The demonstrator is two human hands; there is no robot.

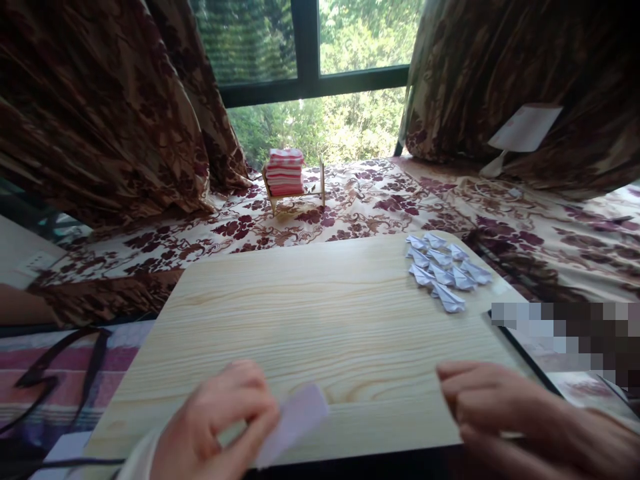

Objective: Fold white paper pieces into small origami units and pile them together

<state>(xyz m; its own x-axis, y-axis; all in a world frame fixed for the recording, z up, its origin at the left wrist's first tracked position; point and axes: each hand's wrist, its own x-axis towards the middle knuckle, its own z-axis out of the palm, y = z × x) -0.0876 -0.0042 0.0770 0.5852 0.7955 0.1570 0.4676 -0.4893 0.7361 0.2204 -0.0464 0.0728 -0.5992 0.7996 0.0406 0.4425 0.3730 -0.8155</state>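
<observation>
My left hand is at the lower middle, over the front of the wood-grain table. Its thumb and fingers pinch a small rectangular piece of white paper, which is blurred and tilted up to the right. My right hand hovers at the front right with its fingers curled in. Whatever lies inside those fingers, if anything, is hidden. At the table's far right corner lie several small folded paper planes, close together and partly overlapping.
Beyond the table, a small stand with a stack of pink striped cloths rests on the floral cover. A white lamp leans at the right. A dark strap lies on the striped fabric at left.
</observation>
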